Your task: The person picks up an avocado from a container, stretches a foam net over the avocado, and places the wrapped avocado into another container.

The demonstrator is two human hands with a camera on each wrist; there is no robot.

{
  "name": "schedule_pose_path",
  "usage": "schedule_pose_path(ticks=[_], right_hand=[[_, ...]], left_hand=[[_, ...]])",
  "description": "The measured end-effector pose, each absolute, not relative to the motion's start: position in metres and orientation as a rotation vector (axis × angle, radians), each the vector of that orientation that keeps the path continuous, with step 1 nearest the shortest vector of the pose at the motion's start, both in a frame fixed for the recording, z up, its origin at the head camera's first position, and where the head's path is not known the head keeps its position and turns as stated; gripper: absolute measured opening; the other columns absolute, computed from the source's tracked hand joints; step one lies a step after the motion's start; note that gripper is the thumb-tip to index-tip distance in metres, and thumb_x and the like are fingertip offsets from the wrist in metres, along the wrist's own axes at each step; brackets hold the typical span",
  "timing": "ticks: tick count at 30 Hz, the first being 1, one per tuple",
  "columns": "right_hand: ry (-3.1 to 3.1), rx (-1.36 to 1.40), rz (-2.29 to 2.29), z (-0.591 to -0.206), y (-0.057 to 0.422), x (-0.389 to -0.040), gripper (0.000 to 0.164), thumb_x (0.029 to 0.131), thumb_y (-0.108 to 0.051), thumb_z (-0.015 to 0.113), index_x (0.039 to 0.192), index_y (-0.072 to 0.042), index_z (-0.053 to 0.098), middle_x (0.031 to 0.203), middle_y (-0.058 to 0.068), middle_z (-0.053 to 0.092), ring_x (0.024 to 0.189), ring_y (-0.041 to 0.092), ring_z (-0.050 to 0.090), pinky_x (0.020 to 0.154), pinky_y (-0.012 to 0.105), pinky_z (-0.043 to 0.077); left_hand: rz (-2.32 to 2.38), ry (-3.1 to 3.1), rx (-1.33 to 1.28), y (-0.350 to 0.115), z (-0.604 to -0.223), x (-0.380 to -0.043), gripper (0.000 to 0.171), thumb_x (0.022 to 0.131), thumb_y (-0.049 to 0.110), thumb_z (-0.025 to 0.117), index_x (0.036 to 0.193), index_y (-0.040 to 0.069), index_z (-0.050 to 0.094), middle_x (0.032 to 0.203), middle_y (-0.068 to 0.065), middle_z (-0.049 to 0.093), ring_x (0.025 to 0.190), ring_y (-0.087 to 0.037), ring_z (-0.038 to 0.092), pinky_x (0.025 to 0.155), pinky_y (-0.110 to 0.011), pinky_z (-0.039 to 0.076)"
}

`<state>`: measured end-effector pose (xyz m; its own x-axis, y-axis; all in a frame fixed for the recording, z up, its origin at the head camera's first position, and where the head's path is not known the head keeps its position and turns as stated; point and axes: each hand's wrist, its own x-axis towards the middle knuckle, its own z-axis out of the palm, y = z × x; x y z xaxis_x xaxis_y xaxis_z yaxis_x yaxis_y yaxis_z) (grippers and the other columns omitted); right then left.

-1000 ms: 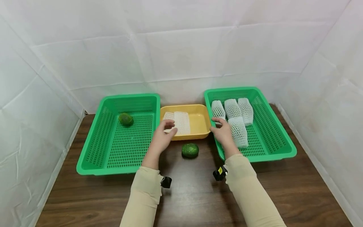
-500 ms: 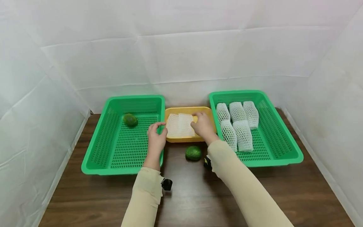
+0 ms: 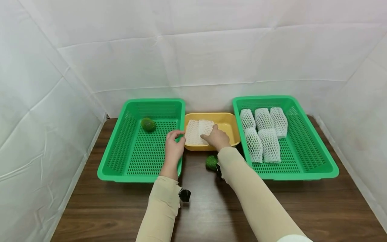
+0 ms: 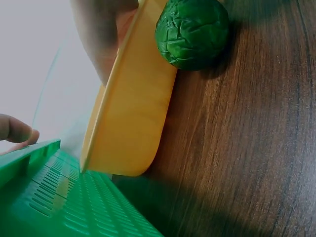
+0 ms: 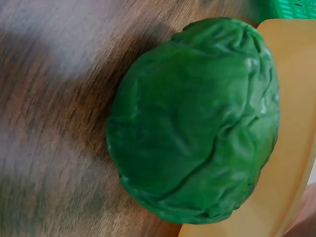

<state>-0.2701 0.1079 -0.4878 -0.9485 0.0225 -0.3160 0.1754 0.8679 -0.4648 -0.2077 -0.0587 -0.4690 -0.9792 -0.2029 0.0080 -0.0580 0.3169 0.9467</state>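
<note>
A yellow tray (image 3: 231, 129) holds flat white foam net sleeves (image 3: 192, 132) lying side by side. My right hand (image 3: 219, 138) reaches down into it, thumb and forefinger apart at the right-hand sleeve; its fingertips are partly hidden. Beside the tray's left end, my left hand (image 3: 173, 148) hovers over the basket rim, holding nothing, its thumb and forefinger apart. A dark green avocado (image 3: 211, 162) lies on the table before the tray, partly covered by the right wrist; it shows whole in the right wrist view as a wrinkled avocado (image 5: 192, 123).
On the left, a green basket (image 3: 113, 154) contains one avocado (image 3: 148, 124). The green basket (image 3: 320, 164) on the right holds several avocados in foam net sleeves (image 3: 269, 145). White sheeting (image 3: 211, 60) stands behind the brown wooden table (image 3: 205, 215).
The right hand has left the right basket, where another sleeved avocado now lies at the near left, and gone down into the tray. My left hand has drawn back from the sleeves to the left basket's rim.
</note>
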Motion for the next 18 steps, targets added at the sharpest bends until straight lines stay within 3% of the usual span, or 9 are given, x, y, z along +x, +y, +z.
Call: schedule_pose_path(ticks=[9,18], right_hand=[[2.709,0.194,-0.977,-0.489,0.115,-0.271,0.064,0.087,-0.03,0.065,0.137,-0.007,0.033,0.082,0.012,0.062,0.073,0.026,0.056,0.067,0.039,0.044],[2.627,0.322,-1.415,-0.484,0.121,-0.273,0.048,0.086,-0.008,0.063,0.131,-0.007,0.044,0.102,0.014,0.059,0.083,0.027,0.057,0.067,0.036,0.047]], left_hand=[[-1.758,-2.486,0.287,-0.058,-0.469,-0.21,0.027,0.089,0.01,0.052,0.112,0.004,0.064,0.131,-0.01,0.043,0.118,-0.029,0.042,0.09,-0.044,0.04],[-1.781,-2.511,0.326,-0.059,-0.468,-0.211,0.028,0.09,0.011,0.051,0.115,0.005,0.063,0.133,-0.009,0.04,0.12,-0.028,0.04,0.089,-0.043,0.041]])
